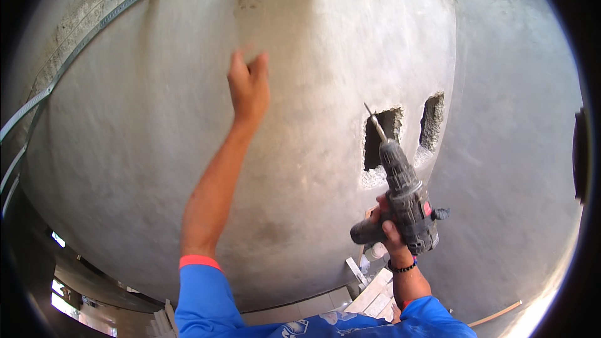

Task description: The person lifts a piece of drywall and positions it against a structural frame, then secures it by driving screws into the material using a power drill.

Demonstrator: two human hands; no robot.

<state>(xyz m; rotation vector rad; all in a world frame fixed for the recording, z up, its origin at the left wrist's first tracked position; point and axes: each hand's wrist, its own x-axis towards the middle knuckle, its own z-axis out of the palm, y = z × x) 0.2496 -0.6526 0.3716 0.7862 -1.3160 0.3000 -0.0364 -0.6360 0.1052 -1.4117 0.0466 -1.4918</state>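
Your right hand (389,225) gripped the drill (404,197) low right, bit up-left toward the two wall holes (380,138), while your left hand (248,87), empty with fingers loosely curled, reached high against the wall (156,125), well apart from the drill.

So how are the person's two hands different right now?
The left hand is raised high against the grey wall and holds nothing, while the right hand stays lower and grips a dark drill. The left arm is stretched out long; the right arm is bent close to the body. The right wrist wears a dark bracelet; the left wrist is bare. Both arms have blue sleeves with red cuffs.
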